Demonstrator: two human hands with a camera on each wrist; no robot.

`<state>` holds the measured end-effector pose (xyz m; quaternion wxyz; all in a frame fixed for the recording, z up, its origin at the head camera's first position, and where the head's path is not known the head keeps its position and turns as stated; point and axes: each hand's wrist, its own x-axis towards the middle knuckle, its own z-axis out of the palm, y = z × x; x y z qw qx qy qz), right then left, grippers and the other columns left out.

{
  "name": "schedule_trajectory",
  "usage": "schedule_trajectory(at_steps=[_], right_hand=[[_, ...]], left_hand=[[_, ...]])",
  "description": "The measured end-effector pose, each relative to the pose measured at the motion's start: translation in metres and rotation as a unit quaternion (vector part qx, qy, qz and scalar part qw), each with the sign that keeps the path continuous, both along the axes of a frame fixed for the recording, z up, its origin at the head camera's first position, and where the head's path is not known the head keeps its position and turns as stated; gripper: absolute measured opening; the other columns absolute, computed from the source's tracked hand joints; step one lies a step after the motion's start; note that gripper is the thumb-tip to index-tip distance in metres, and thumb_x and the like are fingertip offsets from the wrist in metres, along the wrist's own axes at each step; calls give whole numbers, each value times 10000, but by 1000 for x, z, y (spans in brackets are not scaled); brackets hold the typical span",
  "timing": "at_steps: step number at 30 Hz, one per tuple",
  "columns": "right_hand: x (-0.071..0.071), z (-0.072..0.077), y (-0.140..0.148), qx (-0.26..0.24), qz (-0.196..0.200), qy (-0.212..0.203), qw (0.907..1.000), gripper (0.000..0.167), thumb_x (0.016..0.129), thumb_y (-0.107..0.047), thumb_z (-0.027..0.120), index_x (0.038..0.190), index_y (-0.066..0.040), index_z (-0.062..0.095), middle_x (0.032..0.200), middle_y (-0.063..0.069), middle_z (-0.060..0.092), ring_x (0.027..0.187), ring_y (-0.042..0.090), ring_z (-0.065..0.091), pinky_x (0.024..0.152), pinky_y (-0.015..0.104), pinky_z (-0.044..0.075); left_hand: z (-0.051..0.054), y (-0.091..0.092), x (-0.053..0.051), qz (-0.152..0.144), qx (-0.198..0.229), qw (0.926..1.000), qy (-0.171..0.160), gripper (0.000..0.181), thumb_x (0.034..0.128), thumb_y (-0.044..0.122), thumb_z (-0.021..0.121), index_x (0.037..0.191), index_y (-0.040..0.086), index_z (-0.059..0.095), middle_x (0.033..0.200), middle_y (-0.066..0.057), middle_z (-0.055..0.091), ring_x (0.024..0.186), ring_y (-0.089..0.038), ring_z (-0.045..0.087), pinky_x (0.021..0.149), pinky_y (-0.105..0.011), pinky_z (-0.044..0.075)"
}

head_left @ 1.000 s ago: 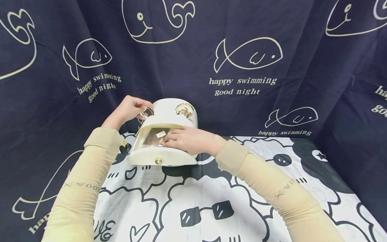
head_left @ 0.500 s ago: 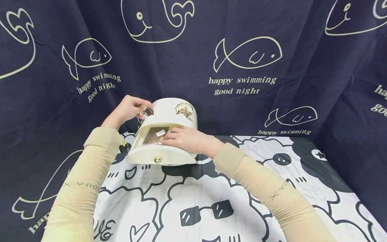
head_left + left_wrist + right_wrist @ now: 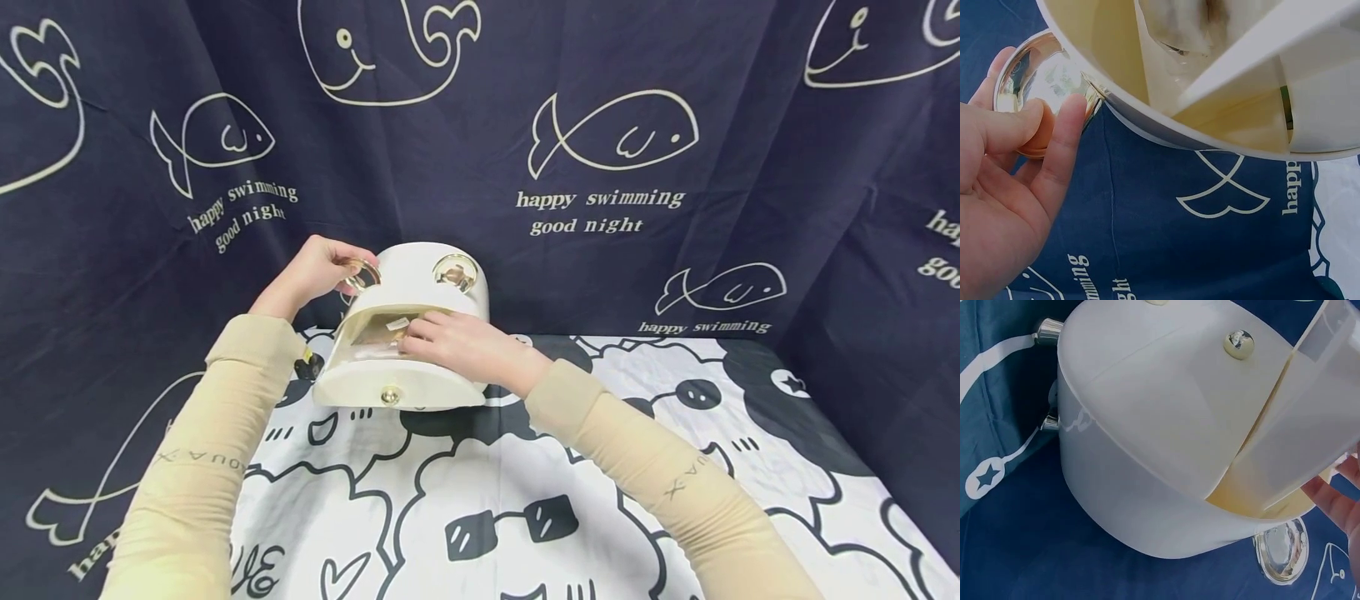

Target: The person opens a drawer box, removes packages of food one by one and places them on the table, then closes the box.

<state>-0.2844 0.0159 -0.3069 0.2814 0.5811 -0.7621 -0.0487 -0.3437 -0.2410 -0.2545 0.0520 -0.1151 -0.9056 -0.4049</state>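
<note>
A white rounded storage box [image 3: 408,271] with two shiny gold round ears stands against the back cloth. Its upper drawer [image 3: 427,392], with a gold knob [image 3: 390,396], is pulled out. My left hand [image 3: 311,267] pinches the left gold ear [image 3: 1054,72] between thumb and fingers, clear in the left wrist view. My right hand [image 3: 461,342] reaches over the drawer's right side, fingers bent down inside it. A clear packet [image 3: 367,335] with a white label [image 3: 397,323] lies in the drawer beside those fingers. My right fingertips are hidden, so their hold on the packet is unclear.
The right gold ear [image 3: 456,273] is untouched. A navy cloth [image 3: 600,275] with fish drawings hangs behind and at the sides. The table wears a white cloth [image 3: 525,467] with black cartoon sheep. A small dark object [image 3: 309,367] sits by the left cuff.
My right hand has shifted slightly left and its knuckles have risen. The packet's label has tipped flatter and moved up a little. My left hand stays on the ear.
</note>
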Motion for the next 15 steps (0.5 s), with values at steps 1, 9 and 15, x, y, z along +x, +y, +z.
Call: schedule_trajectory(at_steps=[1,9,15], right_hand=[[0,0,0,-28,-23,54,10000,261,948,-136,515,1199,-187,566,1136,-36,562,1061,162,520,906,273,490],[-3,1,-3,-486,-133,374,9980,279,951,-125,513,1228,-139,548,1114,9,575,992,182,549,718,293,544],[-3,1,-5,-884,-236,462,9947,229,938,-53,510,1156,-112,549,1040,-1,571,895,180,541,636,276,525]], left_hand=[[0,0,0,-2,9,10000,-14,255,892,-82,538,1077,2,693,1009,-162,693,827,-207,652,633,-281,607],[2,1,1,22,67,9999,-82,261,896,-81,530,1081,7,690,1077,-217,664,900,-288,646,644,-283,607],[2,0,1,6,17,10000,-70,262,898,-79,529,1085,8,690,1065,-182,677,928,-310,639,650,-285,608]])
